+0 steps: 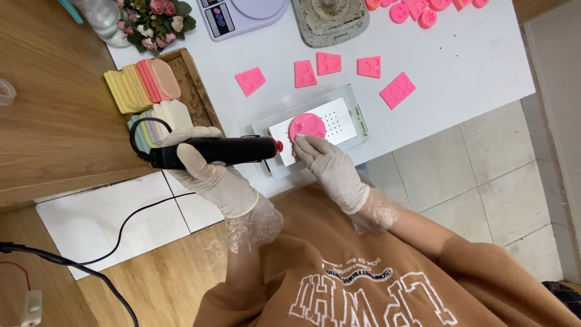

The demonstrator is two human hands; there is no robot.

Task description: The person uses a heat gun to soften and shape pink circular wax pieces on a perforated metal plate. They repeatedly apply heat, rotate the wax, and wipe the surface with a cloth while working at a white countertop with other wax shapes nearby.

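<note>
Single head cam, steep top-down, close over white table (460,66).

Whitish disposable glove on each hand, brown sweatshirt, white outlined chest lettering

- Round mould (307,126) lies on perforated plate (339,121), right hand (327,162) touching its near edge.
- Corded tool (212,151), in left hand (203,163), lies left of plate.
- Five flat moulds (330,63) lie behind plate on table (472,54).
</note>
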